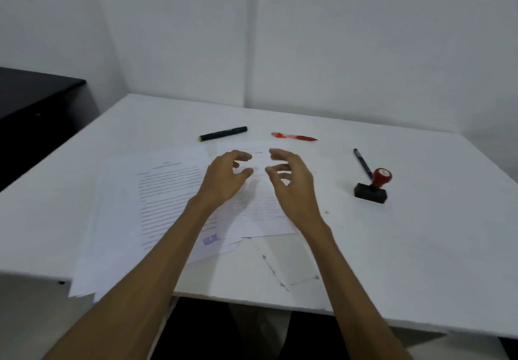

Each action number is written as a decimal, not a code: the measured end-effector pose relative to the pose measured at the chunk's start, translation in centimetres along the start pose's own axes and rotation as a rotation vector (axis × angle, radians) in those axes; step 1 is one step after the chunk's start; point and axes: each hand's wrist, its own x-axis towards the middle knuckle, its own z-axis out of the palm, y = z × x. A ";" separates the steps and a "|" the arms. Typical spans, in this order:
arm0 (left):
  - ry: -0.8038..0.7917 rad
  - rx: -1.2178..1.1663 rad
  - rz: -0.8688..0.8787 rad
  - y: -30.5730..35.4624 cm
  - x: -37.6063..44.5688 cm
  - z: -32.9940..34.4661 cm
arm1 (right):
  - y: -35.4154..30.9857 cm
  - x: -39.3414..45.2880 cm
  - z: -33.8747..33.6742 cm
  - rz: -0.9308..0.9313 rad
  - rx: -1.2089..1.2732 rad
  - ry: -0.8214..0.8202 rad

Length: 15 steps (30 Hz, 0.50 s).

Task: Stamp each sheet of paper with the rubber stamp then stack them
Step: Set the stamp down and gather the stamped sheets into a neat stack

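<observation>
both hands, left (228, 174) and right (291, 180), spread empty over blurred printed sheets (168, 191).

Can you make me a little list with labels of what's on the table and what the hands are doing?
table: white table
papers: printed sheets spread loosely, some overlapping
stamp mark: purple mark on one sheet, near its bottom edge
rubber stamp: red-handled rubber stamp standing on the right, nobody holding it
pens: black marker, red pen, dark pen at the far side
left hand: left hand open above the papers, empty
right hand: right hand open above the papers, empty
</observation>
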 end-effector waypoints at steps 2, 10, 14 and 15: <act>0.048 0.036 -0.057 -2.0 -1.0 -2.6 | 0.1 -0.2 3.0 0.021 0.010 -0.069; 0.468 0.407 -0.485 -8.3 -5.7 -10.7 | -0.9 -1.3 11.3 0.005 -0.108 -0.331; 0.463 0.466 -0.652 -9.2 -7.3 -12.1 | -0.4 -1.7 12.2 -0.023 -0.222 -0.363; 0.461 0.474 -0.668 -9.2 -7.4 -12.1 | -0.3 -1.7 12.2 -0.020 -0.224 -0.363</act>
